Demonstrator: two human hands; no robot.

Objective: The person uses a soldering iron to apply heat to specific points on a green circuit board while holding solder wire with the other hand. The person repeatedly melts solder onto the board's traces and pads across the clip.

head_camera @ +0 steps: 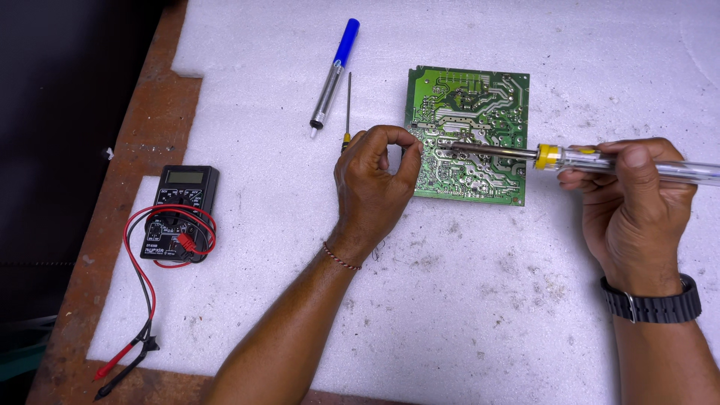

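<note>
On the foam sheet: one green board (469, 135), solder side up, lies flat between the two hands.
Right hand (637, 214): fingers closed around the clear handle of one soldering iron (525, 152); its metal tip reaches left over the board's middle, seemingly at a joint.
Left hand (373, 187): thumb and forefinger pinched together at the board's left edge; something thin may be held there, but I cannot tell what.
Doing it well: judging by the pose, the tip should sit steady on one pad only, held low and braced, while the left hand keeps the board from sliding; avoid dragging across neighbouring tracks.
Pump: one solder sucker (334, 75), silver with a blue plunger, lies above the left hand, apart from the board.
Screwdriver: one thin one (348, 105) just beside the sucker, its handle end hidden behind the left hand.
Meter: one black multimeter (182, 212) at the foam's left edge, well apart from the board.
Leads: two, one red, one black (139, 300), looped on the meter and trailing to the rusty bench (120, 150).
Wrists: one black watch (651, 306) on the right, one thin bracelet (341, 259) on the left.
</note>
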